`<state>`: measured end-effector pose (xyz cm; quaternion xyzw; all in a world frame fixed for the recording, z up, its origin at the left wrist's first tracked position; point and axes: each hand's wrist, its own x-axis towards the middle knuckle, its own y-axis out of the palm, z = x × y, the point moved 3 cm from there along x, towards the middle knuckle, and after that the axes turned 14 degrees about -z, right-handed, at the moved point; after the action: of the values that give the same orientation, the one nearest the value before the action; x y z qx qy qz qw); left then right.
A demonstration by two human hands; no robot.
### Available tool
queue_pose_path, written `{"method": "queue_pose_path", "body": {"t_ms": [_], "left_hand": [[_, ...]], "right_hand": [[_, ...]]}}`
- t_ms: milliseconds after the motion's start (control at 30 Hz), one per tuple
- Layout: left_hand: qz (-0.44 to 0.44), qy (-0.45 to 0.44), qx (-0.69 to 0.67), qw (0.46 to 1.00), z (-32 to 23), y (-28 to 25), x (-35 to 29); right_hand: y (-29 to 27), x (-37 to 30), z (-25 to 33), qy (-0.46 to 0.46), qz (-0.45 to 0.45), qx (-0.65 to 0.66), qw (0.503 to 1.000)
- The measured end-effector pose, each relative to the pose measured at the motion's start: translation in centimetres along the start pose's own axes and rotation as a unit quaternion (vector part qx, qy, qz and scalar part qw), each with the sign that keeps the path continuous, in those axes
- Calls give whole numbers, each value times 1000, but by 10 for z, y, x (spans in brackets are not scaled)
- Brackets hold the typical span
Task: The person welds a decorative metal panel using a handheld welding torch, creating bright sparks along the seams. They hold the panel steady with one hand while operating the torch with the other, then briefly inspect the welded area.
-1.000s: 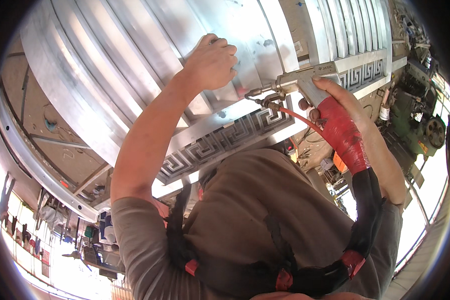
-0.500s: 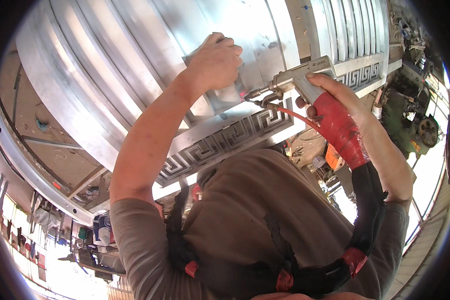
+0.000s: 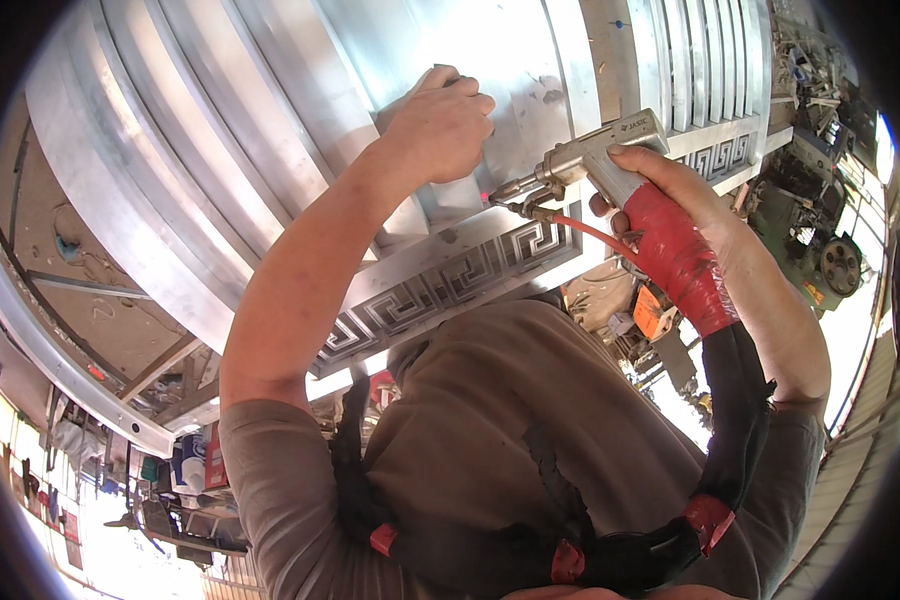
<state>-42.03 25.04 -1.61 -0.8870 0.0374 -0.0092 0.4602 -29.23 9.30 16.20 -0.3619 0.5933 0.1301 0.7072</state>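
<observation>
My right hand [image 3: 660, 182] is closed round the grip of a silver laser welding gun [image 3: 582, 152]. The gun's tip points left, at or just above the seam of a shiny metal panel [image 3: 100, 140], by a small red light spot. A thin orange-red tube runs below its nozzle. From the grip trails a thick cable [image 3: 685, 262], taped red and then black, round my body. My left hand [image 3: 442, 128] is closed and rests on the panel's slats beside the nozzle; a dark edge shows at its fingers, but what it holds is hidden. A cut-out fretwork strip [image 3: 440, 290] edges the panel nearest me.
A second slatted panel [image 3: 695, 60] lies to the right. Beyond it are a greenish machine with a wheel [image 3: 840, 265] and scattered scrap. An orange piece [image 3: 653, 312] sits below right. A curved metal frame [image 3: 60, 370] borders the left.
The view has shifted slightly. My left hand sits a little further right, closer to the nozzle. The welding gun stays almost in place at the seam.
</observation>
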Motion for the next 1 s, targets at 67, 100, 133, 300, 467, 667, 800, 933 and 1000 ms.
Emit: {"method": "queue_pose_path", "body": {"t_ms": [67,100,133,300,467,667,800,933,1000], "left_hand": [[-1,-1,-4,1000,0,0,0],[-1,-1,-5,1000,0,-1,0],[1,1,-1,1000,0,-1,1],[16,2,12,1000,0,0,2],[11,2,9,1000,0,-1,1],[8,-3,12,1000,-1,0,1],[2,0,29,1000,-2,0,1],[9,-3,27,1000,-2,0,1],[11,1,29,1000,-2,0,2]], "right_hand": [[1,-2,0,3,-7,0,1000],[1,-3,0,3,-8,0,1000],[2,-3,1,4,-9,0,1000],[4,-4,3,4,16,-1,1000],[8,-4,5,-10,16,5,1000],[12,-7,8,-5,5,-6,1000],[14,-5,9,-2,24,-22,999],[14,-3,9,-25,8,-28,999],[15,-3,10,-25,19,-30,999]]}}
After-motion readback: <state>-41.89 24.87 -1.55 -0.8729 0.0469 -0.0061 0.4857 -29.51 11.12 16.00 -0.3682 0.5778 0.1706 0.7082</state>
